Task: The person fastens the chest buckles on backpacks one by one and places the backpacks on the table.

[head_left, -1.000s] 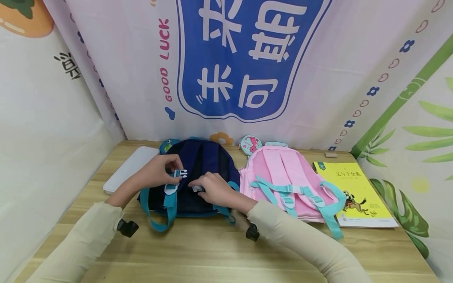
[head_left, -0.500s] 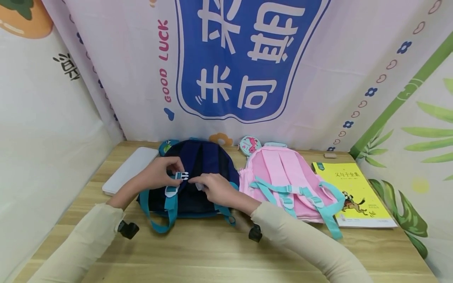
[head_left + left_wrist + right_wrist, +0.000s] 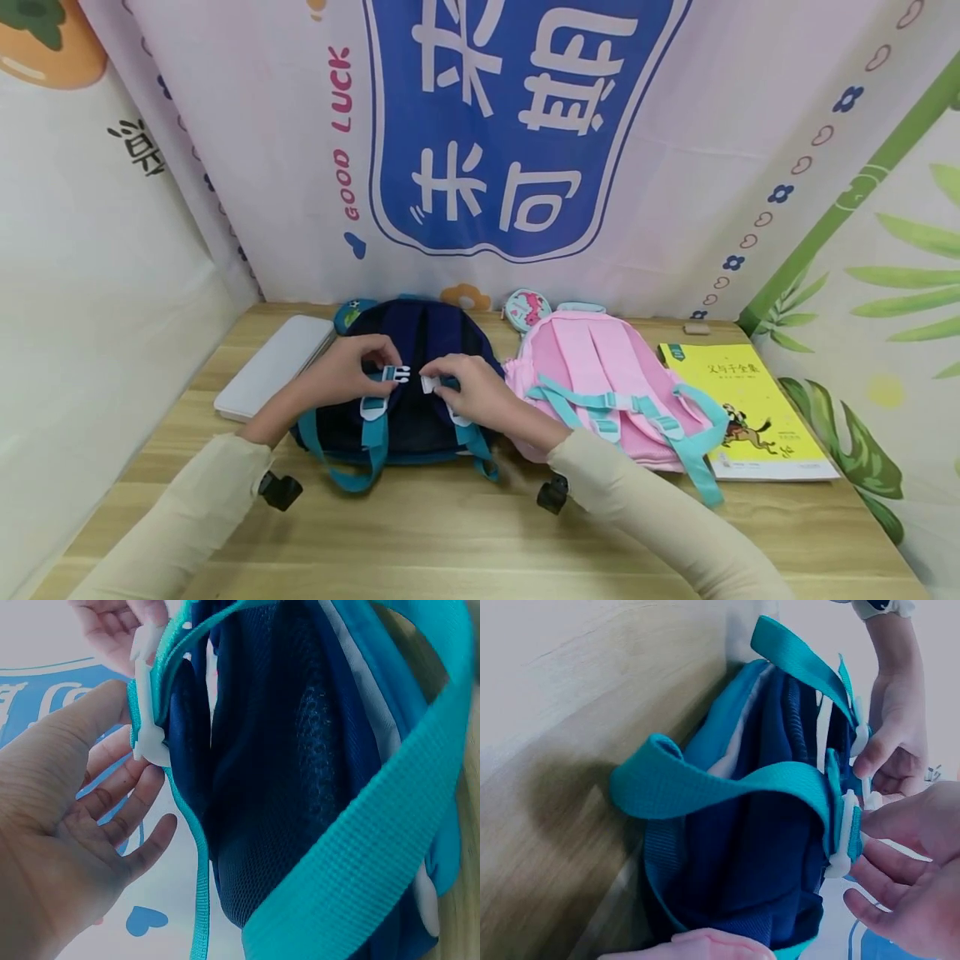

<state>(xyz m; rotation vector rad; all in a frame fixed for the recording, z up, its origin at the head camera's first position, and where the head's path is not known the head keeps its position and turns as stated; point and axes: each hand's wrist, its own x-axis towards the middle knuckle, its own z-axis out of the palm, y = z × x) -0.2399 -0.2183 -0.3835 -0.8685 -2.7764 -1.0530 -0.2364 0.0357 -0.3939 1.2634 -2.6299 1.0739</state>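
Note:
A dark blue backpack (image 3: 405,425) with teal straps lies on the table, straps upward. My left hand (image 3: 347,367) pinches the white pronged half of a chest-strap buckle (image 3: 397,374) between thumb and fingers. Facing it, my right hand (image 3: 476,392) pinches the white socket half (image 3: 429,384). A small gap separates the two halves above the middle of the backpack. In the left wrist view, the left hand (image 3: 90,780) is beside a white strap adjuster (image 3: 150,712). The right wrist view has the right hand (image 3: 907,855) beside another white adjuster (image 3: 845,836).
A pink backpack (image 3: 577,350) with its teal chest strap fastened lies to the right. Beyond it are a yellow book (image 3: 742,408) and a small eraser-like block (image 3: 697,328). At the left lies a white flat case (image 3: 273,367). A printed cloth (image 3: 300,167) hangs behind the table.
My right hand has lifted the socket half up off the backpack, level with the pronged half. The left hand has shifted slightly to the right with the pronged half.

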